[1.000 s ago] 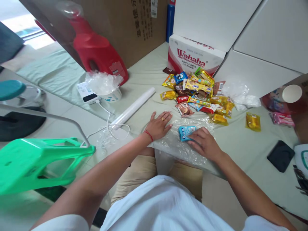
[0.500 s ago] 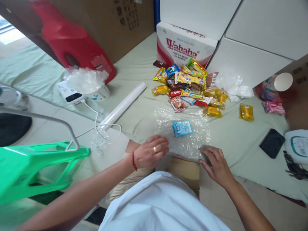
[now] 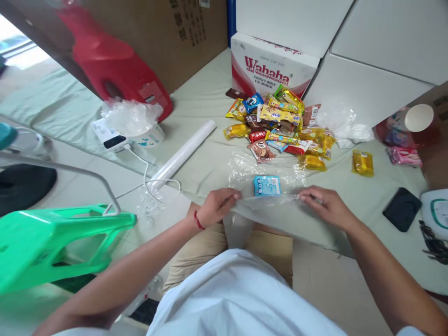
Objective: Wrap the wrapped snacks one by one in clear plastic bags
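The left hand (image 3: 217, 205) pinches the clear plastic sheet (image 3: 269, 212) tight. The right hand (image 3: 324, 205) pinches its other corner. A blue snack pack (image 3: 267, 185) lies between them.

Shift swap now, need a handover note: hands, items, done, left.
Left hand and right hand each pinch the near edge of the clear plastic sheet, raised off the green mat.
Blue snack packet lies on the sheet, just beyond the lifted edge.
Snack pile sits farther back; film roll to the left.
Done: packet placed on sheet.
Left: packet not yet covered.
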A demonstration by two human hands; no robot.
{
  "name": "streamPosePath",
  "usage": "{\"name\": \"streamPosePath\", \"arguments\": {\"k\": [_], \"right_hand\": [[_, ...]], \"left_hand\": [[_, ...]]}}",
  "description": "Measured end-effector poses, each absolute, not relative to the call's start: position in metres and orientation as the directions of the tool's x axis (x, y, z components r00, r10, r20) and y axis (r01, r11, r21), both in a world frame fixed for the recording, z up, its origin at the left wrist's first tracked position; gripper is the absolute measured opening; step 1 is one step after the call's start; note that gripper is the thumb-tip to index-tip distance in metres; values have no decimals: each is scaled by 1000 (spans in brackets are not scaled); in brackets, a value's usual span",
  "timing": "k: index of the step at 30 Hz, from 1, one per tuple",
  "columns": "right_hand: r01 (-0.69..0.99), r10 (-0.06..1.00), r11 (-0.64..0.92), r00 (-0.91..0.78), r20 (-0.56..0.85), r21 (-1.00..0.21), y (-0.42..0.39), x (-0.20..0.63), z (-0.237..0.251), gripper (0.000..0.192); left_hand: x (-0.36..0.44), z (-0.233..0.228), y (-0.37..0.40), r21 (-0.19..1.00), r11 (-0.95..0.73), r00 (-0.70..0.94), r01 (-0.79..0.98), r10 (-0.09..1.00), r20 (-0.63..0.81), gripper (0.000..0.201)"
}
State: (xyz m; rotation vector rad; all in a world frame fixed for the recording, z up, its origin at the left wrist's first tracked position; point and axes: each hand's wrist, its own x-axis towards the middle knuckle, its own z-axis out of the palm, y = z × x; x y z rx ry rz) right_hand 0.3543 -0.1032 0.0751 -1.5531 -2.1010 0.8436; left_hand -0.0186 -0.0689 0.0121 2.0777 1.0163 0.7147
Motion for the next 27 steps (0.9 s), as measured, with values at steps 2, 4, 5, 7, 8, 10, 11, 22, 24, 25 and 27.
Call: {"name": "streamPosePath", "arguments": {"k": [2,4,5,7,8,10,11,22,24,25,27], "right_hand": [[717,961,155,-270,-65,-680,-76,355,78,31],[730,963,113,-246,-106,-674,-50,355,73,33],[745,962,94,-240,-133,-660,-40,354,68,33],[805,955,62,-220,-200,-590,-24,350,58,29],[852,951,50,-200,-235,-522,-19,349,54,26],[937,944,49,-156,-289,-347,-15,346,50,22],[962,943,57,-140,-303,-267,-14,346,50,23],[909,942,322,-336,-8,-266,17,328,68,57],[920,949,273,-306,-79,-282,25,310,66,55],[928,953,235,-279,-121,-290,29,302,65,52],[938,953,144,-218,-211,-316,35,288,63,44]], "left_hand": [[-12,22,-54,809,-290,429,510,902,53,38],[-4,26,-35,765,-213,322,607,947,8,34],[0,26,-24,734,-183,270,654,963,0,31],[5,23,-4,684,-112,165,721,986,-13,29],[6,21,5,674,-69,112,736,993,-21,30],[4,19,17,694,-3,24,720,1000,-20,34],[1,20,20,722,-6,5,692,1000,4,34],[-14,28,-33,413,-735,694,539,664,277,60],[-5,25,-27,423,-700,629,576,709,318,39],[0,25,-22,446,-662,585,603,746,317,30],[11,26,-8,496,-549,492,673,833,254,25]]}}
